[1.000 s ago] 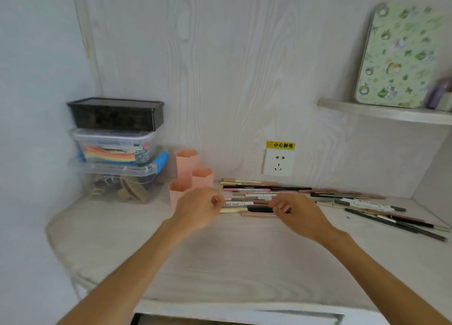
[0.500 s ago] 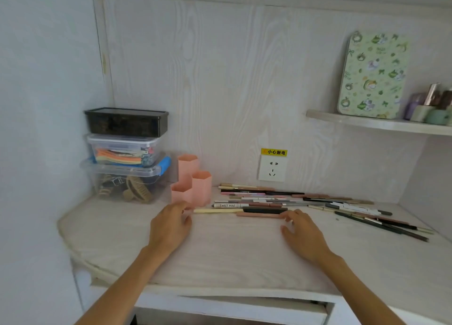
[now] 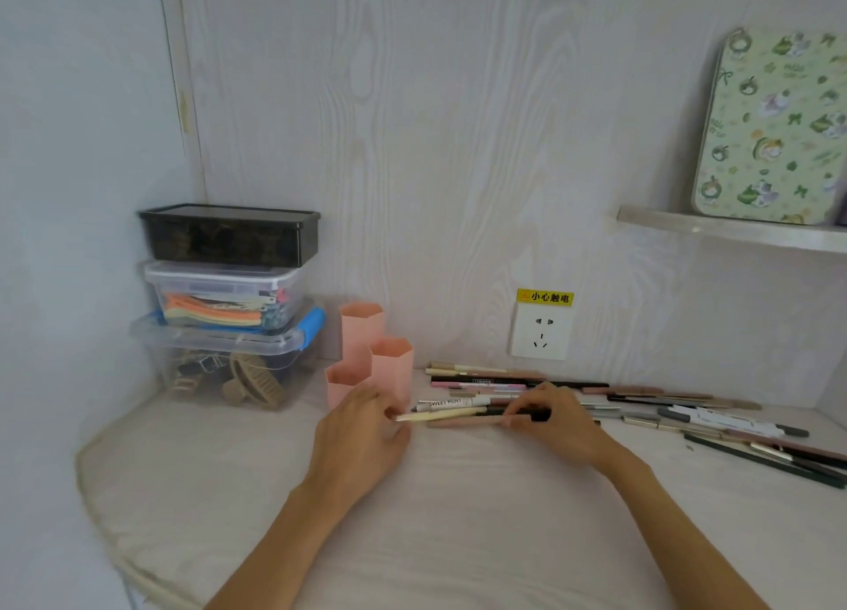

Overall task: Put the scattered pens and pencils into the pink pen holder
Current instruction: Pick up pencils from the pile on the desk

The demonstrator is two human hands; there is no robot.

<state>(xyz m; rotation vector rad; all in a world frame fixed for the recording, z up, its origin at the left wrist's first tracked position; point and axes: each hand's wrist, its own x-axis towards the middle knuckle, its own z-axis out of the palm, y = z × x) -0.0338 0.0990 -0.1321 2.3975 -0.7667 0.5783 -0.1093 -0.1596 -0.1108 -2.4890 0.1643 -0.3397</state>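
The pink pen holder (image 3: 391, 371), a cluster of three hexagonal tubes, stands at the back left of the desk. Several pens and pencils (image 3: 481, 382) lie side by side just right of it, and more (image 3: 733, 426) fan out toward the right. My left hand (image 3: 362, 435) is in front of the holder, its fingertips pinching the left end of a cream pencil (image 3: 440, 414). My right hand (image 3: 557, 426) has thumb and fingers curled on a dark pen (image 3: 495, 411), above a brownish-pink pencil (image 3: 463, 423). All of these still lie on the desk.
Three stacked plastic storage boxes (image 3: 224, 316) stand left of the holder against the wall. A wall socket (image 3: 541, 334) sits behind the pens. A shelf (image 3: 733, 231) at upper right carries a green patterned tin (image 3: 770, 128). The rounded desk edge (image 3: 98, 499) curves at left.
Half a second ago both hands lay flat on the desk in front of the pens. They have moved forward, and their fingers now close on the nearest pencils.
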